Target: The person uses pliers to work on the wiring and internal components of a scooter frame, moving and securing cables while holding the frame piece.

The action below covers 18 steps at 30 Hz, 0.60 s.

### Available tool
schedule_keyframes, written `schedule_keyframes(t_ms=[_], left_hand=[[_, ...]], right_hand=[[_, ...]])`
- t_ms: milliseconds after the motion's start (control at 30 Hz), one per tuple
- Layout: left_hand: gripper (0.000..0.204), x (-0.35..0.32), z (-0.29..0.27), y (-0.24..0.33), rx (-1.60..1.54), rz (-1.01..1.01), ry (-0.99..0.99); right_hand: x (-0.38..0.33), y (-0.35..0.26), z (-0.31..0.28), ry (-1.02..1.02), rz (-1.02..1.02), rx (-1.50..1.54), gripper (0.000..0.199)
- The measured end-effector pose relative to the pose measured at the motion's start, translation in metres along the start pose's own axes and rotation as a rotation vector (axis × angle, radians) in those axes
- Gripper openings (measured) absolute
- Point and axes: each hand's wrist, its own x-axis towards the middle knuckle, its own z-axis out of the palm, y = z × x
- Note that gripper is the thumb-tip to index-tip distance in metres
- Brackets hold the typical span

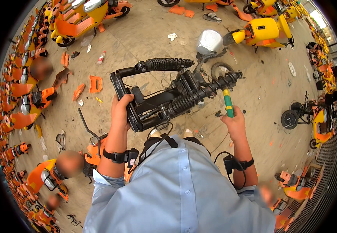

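Observation:
My left hand (pixel 120 112) is closed around the left end bar of a black metal swingarm frame (pixel 158 100), thumb on top. Two shock absorbers with black coil springs are fitted along it: a far one (pixel 168 63) and a near one (pixel 190 101). The assembly is held in front of my waist, tilted up toward the right. In my right hand (pixel 235 120) is a tool with a green and yellow handle (pixel 229 104). Its upper end meets the near shock absorber's outline, and its head is hidden, so its kind does not show. A thin cable trails from the frame.
Orange plastic panels (pixel 95 84), a red-labelled bottle (pixel 101 57) and scraps lie on the concrete floor. A yellow scooter (pixel 262 32) stands far right, beside a silver rounded part (pixel 209 42). Rows of orange scooters (pixel 23 116) line the left; a stripped black scooter (pixel 292 116) is at right.

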Motion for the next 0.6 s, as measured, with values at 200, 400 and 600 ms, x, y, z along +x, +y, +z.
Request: schedule_keyframes(t_ms=[200, 400, 600], left_hand=[[0.032, 0.007, -0.013, -0.006, 0.003, 0.023, -0.017], [0.027, -0.004, -0.008, -0.001, 0.009, 0.018, 0.022], [0.028, -0.011, -0.005, 0.001, -0.043, -0.009, 0.011]], right_hand=[[-0.029, -0.075, -0.009, -0.019, -0.155, -0.192, 0.042], [-0.036, -0.076, -0.011, -0.147, -0.187, -0.079, 0.039], [-0.010, -0.047, -0.021, -0.238, 0.086, 0.145, 0.031]])
